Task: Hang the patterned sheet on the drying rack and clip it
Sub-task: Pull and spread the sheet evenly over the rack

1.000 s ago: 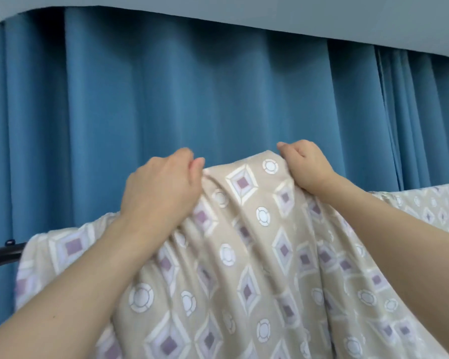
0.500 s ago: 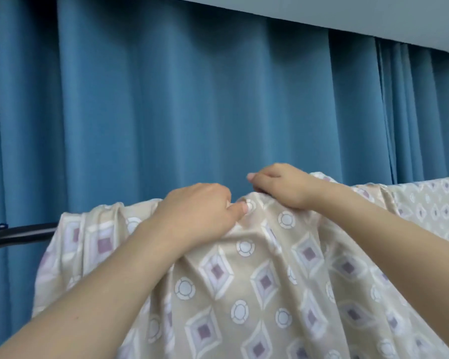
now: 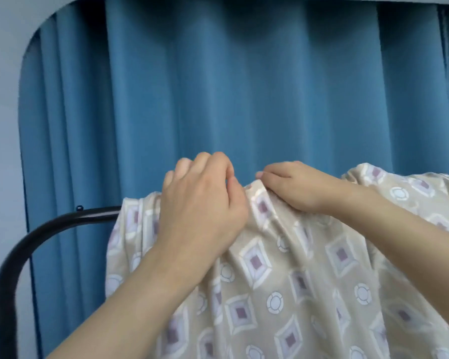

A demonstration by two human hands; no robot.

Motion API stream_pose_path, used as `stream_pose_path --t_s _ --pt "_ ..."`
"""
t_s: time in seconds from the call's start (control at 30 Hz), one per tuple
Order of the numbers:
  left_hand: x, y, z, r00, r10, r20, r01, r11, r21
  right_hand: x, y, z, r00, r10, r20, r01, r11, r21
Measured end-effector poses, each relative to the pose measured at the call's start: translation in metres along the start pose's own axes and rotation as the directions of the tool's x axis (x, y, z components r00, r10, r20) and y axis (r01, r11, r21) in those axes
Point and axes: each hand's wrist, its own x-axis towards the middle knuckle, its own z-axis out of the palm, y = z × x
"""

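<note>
Wall [image 3: 3,125] in pale grey is seen at the far left, and beside it the black rack bar [image 3: 62,220] curves up and runs right until it is covered by the patterned sheet [image 3: 283,281], which is draped over the rail and hangs down on the near side. Blue curtain [image 3: 244,86] fills the far background. The left hand [image 3: 205,200] is laid on the bunched top fold near the sheet's left edge with its fingers curled; whether cloth is pinched between thumb and forefinger cannot be told. Just to its right, the right hand [image 3: 293,186] is pressed onto the top of the fold, fingers bent over the far side, apparently gripping the cloth. Slipping is judged the main risk: the fabric is gathered in folds, not spread, so its weight could drag it off the rail if both hands are lifted before a clip is set. No clip is seen in either hand or on the rail. The bar under the cloth, the far side of the sheet and the fingertips of the right hand are hidden, and the sheet's lower and right parts are cut off by the frame.
</note>
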Motion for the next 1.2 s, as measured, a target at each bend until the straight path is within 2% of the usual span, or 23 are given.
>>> stream_pose_path --t_s 0.13,0.23,0.4,0.47,0.53,0.6,0.67,0.8,0.87,0.93,1.0,1.07,1.13,1.2 --pt "-0.006 -0.03 -0.02 0.993 -0.118 0.011 0.113 0.973 0.2 0.012 -0.07 0.021 0.979 -0.202 0.035 0.201 0.979 0.043" --pt "-0.015 -0.063 -0.025 0.983 -0.185 0.01 0.177 0.957 0.231 0.023 -0.103 0.034 0.963 -0.235 0.13 0.232 0.972 0.035" --pt "-0.051 -0.081 -0.047 0.961 -0.217 -0.172 0.23 0.971 0.058 0.035 -0.123 0.043 0.953 -0.216 0.214 0.207 0.976 0.063" --pt "-0.067 -0.081 -0.054 0.94 -0.282 -0.19 0.275 0.959 -0.065 0.04 -0.127 0.044 0.952 -0.217 0.217 0.191 0.972 0.133" --pt "-0.079 -0.082 -0.057 0.888 -0.453 -0.077 0.415 0.863 -0.289 0.044 -0.128 0.044 0.943 -0.237 0.233 0.197 0.963 0.183" --pt "-0.083 -0.084 -0.057 0.762 -0.631 0.146 0.618 0.641 -0.455 0.047 -0.128 0.046 0.949 -0.212 0.235 0.149 0.954 0.259" --pt "-0.083 -0.088 -0.055 0.658 -0.677 0.329 0.728 0.459 -0.509 0.048 -0.128 0.047 0.953 -0.172 0.25 0.06 0.915 0.399" --pt "-0.072 -0.094 -0.055 0.6 -0.584 0.547 0.792 0.338 -0.508 0.051 -0.12 0.048 0.912 -0.223 0.343 -0.03 0.799 0.6" --pt "-0.067 -0.096 -0.057 0.552 -0.52 0.651 0.829 0.258 -0.496 0.053 -0.119 0.047 0.897 -0.244 0.369 -0.027 0.802 0.596" --pt "-0.065 -0.099 -0.06 0.488 -0.472 0.735 0.862 0.127 -0.49 0.055 -0.119 0.048 0.911 -0.241 0.334 0.002 0.813 0.582" --pt "-0.063 -0.1 -0.061 0.448 -0.415 0.792 0.87 0.0 -0.493 0.055 -0.12 0.049 0.916 -0.253 0.31 0.032 0.819 0.573" --pt "-0.063 -0.103 -0.059 0.414 -0.381 0.827 0.875 -0.085 -0.476 0.057 -0.121 0.049 0.905 -0.267 0.33 0.037 0.824 0.565" --pt "-0.063 -0.103 -0.06 0.367 -0.338 0.867 0.895 -0.127 -0.428 0.058 -0.122 0.05 0.895 -0.259 0.363 0.029 0.846 0.532" --pt "-0.064 -0.102 -0.062 0.331 -0.284 0.9 0.921 -0.111 -0.374 0.059 -0.125 0.051 0.893 -0.262 0.365 0.052 0.867 0.495"
